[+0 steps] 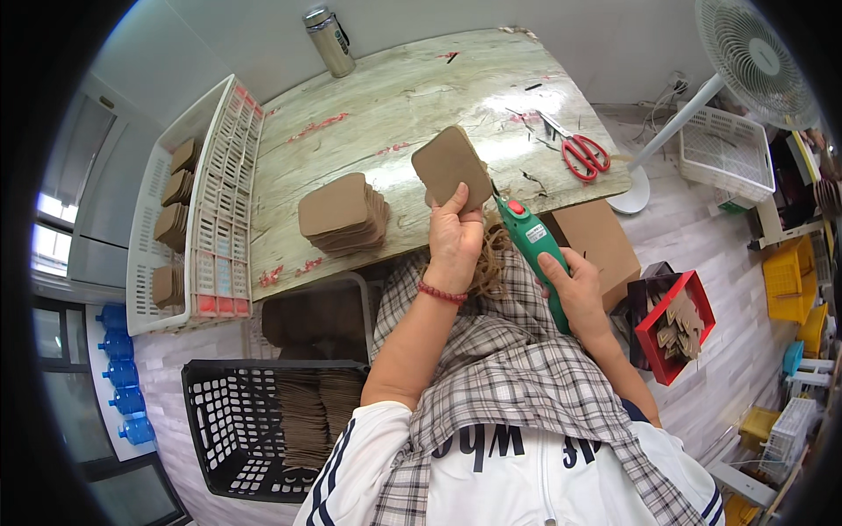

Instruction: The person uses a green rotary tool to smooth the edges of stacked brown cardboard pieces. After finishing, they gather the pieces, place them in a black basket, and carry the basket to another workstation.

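Observation:
My left hand (458, 230) grips a flat brown piece with rounded corners (453, 168) by its near edge, thumb on top, holding it over the table's front edge. In my right hand (574, 285) is a green handheld electric cutter with a red button (531, 235). Its dark tip is close beside the right edge of the piece; whether they touch I cannot tell. To the left, a stack of similar brown pieces (333, 210) lies on the table. Brown strips of trimmings (494, 267) hang in my lap below the left hand.
Red-handled scissors (585, 158) lie on the worn table (395, 96) at right, near dark scraps. A steel flask (330, 44) stands at the back. White crates (224, 202) at left and a black basket (237, 421) hold brown pieces. A red box (675, 326) and fan (754, 57) stand right.

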The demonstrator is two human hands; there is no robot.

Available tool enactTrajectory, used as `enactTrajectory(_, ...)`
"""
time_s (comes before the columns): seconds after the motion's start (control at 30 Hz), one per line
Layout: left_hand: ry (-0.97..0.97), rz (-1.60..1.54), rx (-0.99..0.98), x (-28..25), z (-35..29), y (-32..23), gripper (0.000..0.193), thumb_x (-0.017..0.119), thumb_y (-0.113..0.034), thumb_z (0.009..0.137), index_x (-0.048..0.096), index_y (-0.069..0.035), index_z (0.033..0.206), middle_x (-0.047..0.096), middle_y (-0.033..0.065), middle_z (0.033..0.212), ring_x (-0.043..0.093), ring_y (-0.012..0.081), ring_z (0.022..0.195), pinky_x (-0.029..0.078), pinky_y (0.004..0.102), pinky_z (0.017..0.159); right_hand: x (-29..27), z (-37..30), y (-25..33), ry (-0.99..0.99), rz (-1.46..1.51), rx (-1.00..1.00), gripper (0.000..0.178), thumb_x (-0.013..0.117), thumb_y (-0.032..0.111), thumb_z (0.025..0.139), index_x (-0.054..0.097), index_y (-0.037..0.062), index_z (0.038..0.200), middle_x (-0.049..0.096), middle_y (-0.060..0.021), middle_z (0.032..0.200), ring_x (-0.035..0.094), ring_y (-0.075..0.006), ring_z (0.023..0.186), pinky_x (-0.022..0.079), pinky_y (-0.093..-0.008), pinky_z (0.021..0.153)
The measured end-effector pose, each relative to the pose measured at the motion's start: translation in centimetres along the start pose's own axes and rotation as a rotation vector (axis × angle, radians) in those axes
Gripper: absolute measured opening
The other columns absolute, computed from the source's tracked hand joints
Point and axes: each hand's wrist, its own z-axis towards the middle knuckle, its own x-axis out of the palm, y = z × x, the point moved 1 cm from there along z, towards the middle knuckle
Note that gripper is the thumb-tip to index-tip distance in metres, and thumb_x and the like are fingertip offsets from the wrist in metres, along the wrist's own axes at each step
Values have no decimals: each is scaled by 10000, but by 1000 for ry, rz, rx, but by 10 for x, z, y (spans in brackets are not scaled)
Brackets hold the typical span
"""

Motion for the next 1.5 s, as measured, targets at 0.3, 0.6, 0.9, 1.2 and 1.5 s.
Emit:
enactTrajectory(0.3,24,61,-95,-7,-18,19,431,550,80,879,467,-65,1277,554,103,1246,550,254,1151,457,398,1032,-2,2,14,-67,31,-64,378,654,352,895,633,-25,905,598,-29,690,528,-72,548,424,-220,509)
enactTrajectory(0.6,180,223,-121,-24,-28,20,438,564,108,853,501,-78,1245,589,93,1207,586,239,1107,499,393,965,-15,6,23,-51,55,-55,326,605,322,936,618,2,1000,593,-29,730,512,-57,563,406,-194,510)
enactTrajectory(0.9,330,598,-56,-35,-19,-27,322,591,111,830,590,-23,1123,662,97,1086,646,201,1005,549,340,868,-40,-10,23,51,0,-18,305,622,293,921,621,-8,968,589,-22,722,507,-55,568,411,-202,528)
enactTrajectory(1.2,388,897,-206,-27,-21,-62,333,591,129,798,629,-2,1102,676,57,995,644,123,864,541,278,774,-53,-21,24,115,-159,-1,316,681,276,871,643,-30,939,598,-26,733,540,-70,581,443,-228,534)
enactTrajectory(1.5,266,938,-425,-31,-42,-57,406,599,136,775,591,36,1169,668,94,1024,662,160,866,563,304,761,-46,-22,12,84,-215,-9,314,691,287,860,640,-16,924,565,-12,665,520,-64,558,417,-235,510)
